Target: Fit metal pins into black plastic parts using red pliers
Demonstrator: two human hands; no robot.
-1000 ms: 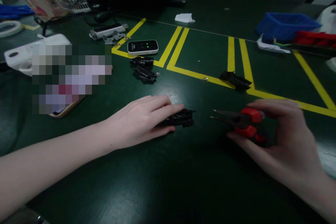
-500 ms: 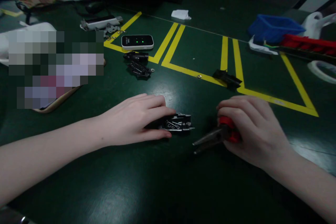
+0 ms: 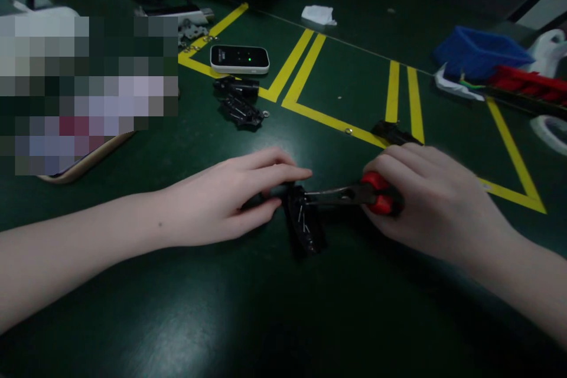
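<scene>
A black plastic housing (image 3: 305,224) with small metal pins inside lies turned lengthwise toward me on the green table, slightly blurred. My left hand (image 3: 239,189) is at its upper end, thumb and index finger apart, with the thumb tip close beside the housing. Whether a finger touches it is hard to tell. My right hand (image 3: 425,195) grips red-handled long-nose pliers (image 3: 349,194). Their jaws reach left to the housing's upper end; whether they clamp it cannot be made out.
Beyond my hands lie more black housing parts (image 3: 241,111), a small ring (image 3: 348,131) and a white-edged device with a green light (image 3: 239,59). Another black part (image 3: 394,132) sits behind my right hand. Farther right are a blue bin (image 3: 481,53), a red rack (image 3: 527,84) and a tape roll (image 3: 551,134).
The housing has swung from lying crosswise in my left hand to pointing toward me. My left fingers have loosened from it. The pliers have moved left and up to its upper end.
</scene>
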